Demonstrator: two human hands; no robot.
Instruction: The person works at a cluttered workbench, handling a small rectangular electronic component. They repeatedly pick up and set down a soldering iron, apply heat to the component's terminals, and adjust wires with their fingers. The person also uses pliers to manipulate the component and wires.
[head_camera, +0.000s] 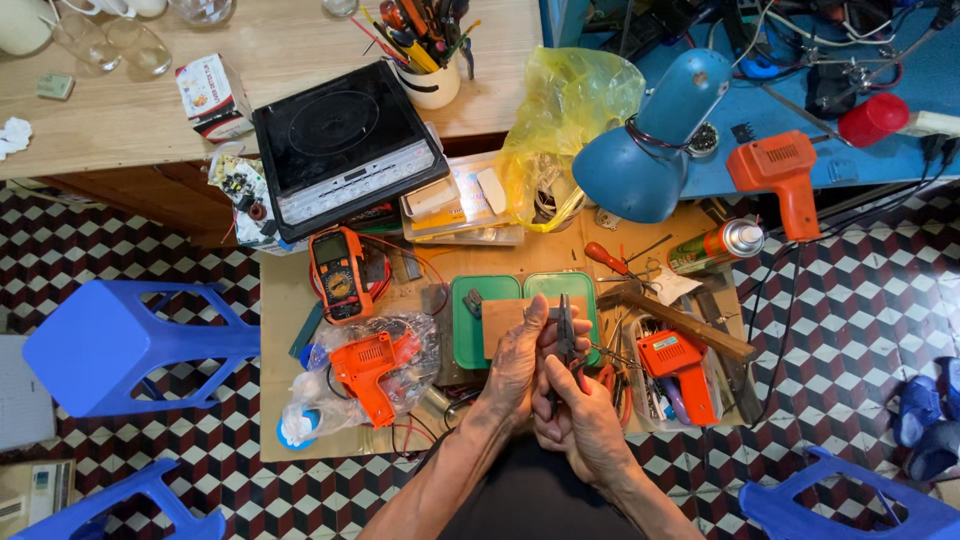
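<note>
Above a cluttered low workboard (280, 300), both hands' fingers (535, 325) close around upright dark pliers (565, 325), jaws poking above them.

Both hands meet above the near edge of the low surface (275, 300). The left hand (520, 365) wraps over the right hand (580, 420), hiding most of its fingers and the handles of the dark pliers (565, 325); whatever sits between the plier tips is too small to tell. The hands also cover part of the green tray (470, 330). Both forearms are cut off by the bottom edge. A blue lamp shade (650, 140) hides the far right corner of the surface. The yellow plastic bag (560, 110) hides its contents. Glasses (110, 45) on the wooden desk are cropped by the top edge.
</note>
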